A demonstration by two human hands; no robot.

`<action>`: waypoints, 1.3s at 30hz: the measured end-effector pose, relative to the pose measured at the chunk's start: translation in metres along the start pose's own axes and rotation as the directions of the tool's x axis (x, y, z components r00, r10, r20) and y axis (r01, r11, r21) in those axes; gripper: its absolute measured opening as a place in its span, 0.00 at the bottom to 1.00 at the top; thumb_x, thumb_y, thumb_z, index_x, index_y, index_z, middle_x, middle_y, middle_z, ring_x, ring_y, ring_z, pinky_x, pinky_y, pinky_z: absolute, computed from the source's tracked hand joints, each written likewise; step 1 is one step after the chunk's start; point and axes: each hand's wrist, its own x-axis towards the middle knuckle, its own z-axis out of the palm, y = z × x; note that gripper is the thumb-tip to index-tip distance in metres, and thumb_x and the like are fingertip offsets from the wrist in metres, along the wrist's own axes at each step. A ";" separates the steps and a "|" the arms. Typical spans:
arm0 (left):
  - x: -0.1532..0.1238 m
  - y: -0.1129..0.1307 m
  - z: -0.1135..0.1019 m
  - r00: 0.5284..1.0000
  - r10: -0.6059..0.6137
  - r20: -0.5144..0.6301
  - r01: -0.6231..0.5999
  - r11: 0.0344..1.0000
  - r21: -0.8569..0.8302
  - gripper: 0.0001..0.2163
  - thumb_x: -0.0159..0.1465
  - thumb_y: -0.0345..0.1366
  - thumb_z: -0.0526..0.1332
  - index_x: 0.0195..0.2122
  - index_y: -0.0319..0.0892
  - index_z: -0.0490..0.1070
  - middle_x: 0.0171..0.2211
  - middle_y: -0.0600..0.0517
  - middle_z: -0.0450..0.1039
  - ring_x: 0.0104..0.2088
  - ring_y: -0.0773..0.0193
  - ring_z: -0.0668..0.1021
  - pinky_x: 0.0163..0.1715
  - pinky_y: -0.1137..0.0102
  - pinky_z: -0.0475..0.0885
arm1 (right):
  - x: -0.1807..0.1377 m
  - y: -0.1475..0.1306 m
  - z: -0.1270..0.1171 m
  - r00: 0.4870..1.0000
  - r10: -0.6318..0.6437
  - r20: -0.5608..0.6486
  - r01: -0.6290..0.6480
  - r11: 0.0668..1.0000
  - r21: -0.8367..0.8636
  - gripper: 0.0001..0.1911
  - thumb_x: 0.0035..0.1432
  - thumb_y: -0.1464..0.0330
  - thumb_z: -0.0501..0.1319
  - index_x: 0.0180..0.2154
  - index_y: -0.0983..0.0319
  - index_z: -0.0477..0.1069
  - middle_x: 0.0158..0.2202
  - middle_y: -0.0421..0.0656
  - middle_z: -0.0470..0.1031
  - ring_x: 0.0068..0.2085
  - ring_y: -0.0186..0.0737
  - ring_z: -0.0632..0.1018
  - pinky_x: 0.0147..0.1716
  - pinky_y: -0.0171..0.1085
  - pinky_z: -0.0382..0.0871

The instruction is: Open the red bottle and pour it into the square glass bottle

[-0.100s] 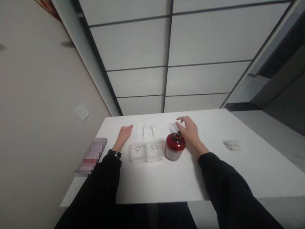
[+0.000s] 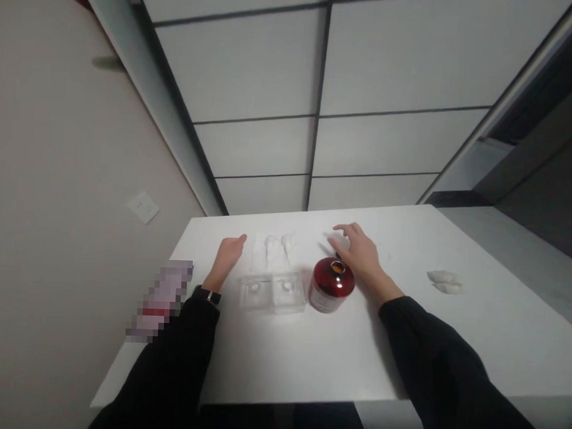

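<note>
My left hand (image 2: 229, 255) rests on the left of the white table (image 2: 262, 364), curled into a fist with the thumb pointing forward; nothing shows in it. Beside it, to the right, is a clear plastic box (image 2: 272, 295) with two compartments, a small round piece visible in each. Behind the box lie two small white pieces (image 2: 287, 243) on a pale sheet, too faint to name. A red bottle (image 2: 333, 285) with an open neck and a pale label stands right of the box. Just behind it, my right hand (image 2: 360, 249) hovers with fingers apart. Something small and dark shows under that palm, partly hidden.
A blurred-out flat pinkish item (image 2: 161, 301) lies at the table's left edge. Two whitish soft-looking pieces (image 2: 445, 281) lie on the right side. A wall with a socket (image 2: 143, 207) borders the left, and panelled doors (image 2: 373, 142) stand behind the table.
The camera view has shifted a little, so the bottle and box appear slightly lower. Both hands keep nearly the same pose.
</note>
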 end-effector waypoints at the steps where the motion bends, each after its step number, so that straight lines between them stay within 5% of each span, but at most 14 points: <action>1: -0.001 -0.001 0.000 1.000 -0.003 0.009 0.003 1.000 -0.006 0.22 0.74 0.47 0.59 0.24 0.41 0.68 0.22 0.54 0.67 0.23 0.67 0.70 0.25 0.69 0.66 | -0.001 0.003 0.001 0.999 0.010 0.032 -0.007 0.996 -0.091 0.22 0.63 0.50 0.64 0.51 0.56 0.78 0.50 0.49 0.78 0.42 0.51 0.80 0.38 0.46 0.70; 4: -0.004 0.001 -0.001 1.000 -0.002 0.030 0.003 1.000 -0.026 0.27 0.72 0.48 0.58 0.18 0.46 0.52 0.15 0.58 0.51 0.19 0.69 0.57 0.22 0.66 0.53 | -0.003 0.010 0.006 0.993 0.033 0.109 -0.002 0.963 -0.271 0.24 0.65 0.49 0.64 0.54 0.56 0.76 0.49 0.48 0.79 0.38 0.50 0.81 0.32 0.44 0.68; 9: -0.011 0.008 -0.003 0.998 0.000 0.061 0.004 0.999 -0.053 0.25 0.68 0.50 0.56 0.18 0.48 0.48 0.14 0.58 0.48 0.19 0.69 0.53 0.23 0.66 0.49 | -0.003 0.016 0.008 0.981 0.032 0.190 0.020 0.964 -0.264 0.16 0.67 0.51 0.64 0.44 0.55 0.79 0.39 0.43 0.83 0.35 0.49 0.82 0.32 0.43 0.67; 14: -0.018 0.016 -0.005 0.997 0.001 0.073 0.005 0.997 -0.083 0.25 0.66 0.53 0.56 0.18 0.48 0.48 0.15 0.58 0.47 0.19 0.69 0.53 0.22 0.66 0.49 | -0.004 0.013 0.007 0.993 0.018 0.117 -0.011 0.998 -0.063 0.19 0.66 0.48 0.63 0.37 0.56 0.80 0.39 0.46 0.85 0.37 0.50 0.83 0.38 0.47 0.73; 18: -0.023 0.020 -0.007 0.998 0.003 0.066 0.003 0.996 -0.090 0.26 0.66 0.52 0.58 0.18 0.47 0.48 0.16 0.58 0.48 0.21 0.69 0.54 0.23 0.66 0.49 | -0.004 0.010 0.009 0.992 0.078 0.104 -0.089 0.990 0.113 0.23 0.63 0.46 0.64 0.43 0.58 0.83 0.41 0.50 0.87 0.31 0.46 0.80 0.37 0.50 0.77; 21: -0.026 0.021 -0.008 0.998 0.004 0.059 0.001 0.996 -0.086 0.26 0.67 0.51 0.59 0.19 0.47 0.48 0.17 0.58 0.47 0.22 0.69 0.53 0.24 0.66 0.48 | -0.002 0.005 0.009 0.985 0.146 0.097 -0.166 0.954 0.249 0.26 0.61 0.47 0.66 0.49 0.59 0.82 0.45 0.51 0.87 0.31 0.45 0.81 0.38 0.50 0.79; 26: -0.028 0.023 -0.009 0.998 0.006 0.063 -0.001 0.997 -0.082 0.25 0.68 0.50 0.58 0.20 0.48 0.48 0.17 0.58 0.48 0.21 0.68 0.54 0.24 0.66 0.50 | -0.003 -0.018 0.002 0.978 0.207 -0.001 -0.177 0.837 0.517 0.21 0.66 0.46 0.62 0.43 0.57 0.74 0.45 0.48 0.85 0.40 0.45 0.83 0.40 0.47 0.79; 30: -0.025 0.024 -0.008 0.998 0.023 0.065 -0.018 0.996 -0.084 0.24 0.69 0.49 0.57 0.20 0.48 0.47 0.17 0.58 0.47 0.21 0.68 0.54 0.24 0.66 0.50 | -0.018 -0.047 -0.013 0.982 0.161 -0.097 -0.066 0.779 0.624 0.21 0.74 0.46 0.53 0.44 0.55 0.70 0.38 0.44 0.83 0.39 0.43 0.82 0.39 0.44 0.76; 33: -0.023 0.023 -0.007 0.997 0.038 0.063 -0.032 0.996 -0.086 0.24 0.68 0.49 0.56 0.20 0.48 0.46 0.17 0.58 0.47 0.21 0.68 0.53 0.24 0.66 0.50 | -0.035 -0.065 -0.025 0.975 0.021 -0.220 0.132 0.743 0.656 0.20 0.76 0.47 0.52 0.47 0.54 0.70 0.36 0.43 0.82 0.36 0.43 0.82 0.38 0.45 0.75; 39: -0.024 0.024 -0.007 0.996 0.067 0.060 -0.062 0.995 -0.074 0.24 0.67 0.50 0.56 0.20 0.48 0.47 0.18 0.58 0.46 0.22 0.68 0.53 0.25 0.66 0.50 | -0.056 -0.085 -0.031 0.887 -0.294 -0.356 0.459 0.638 0.618 0.13 0.77 0.53 0.52 0.52 0.50 0.69 0.35 0.41 0.83 0.34 0.46 0.85 0.34 0.49 0.81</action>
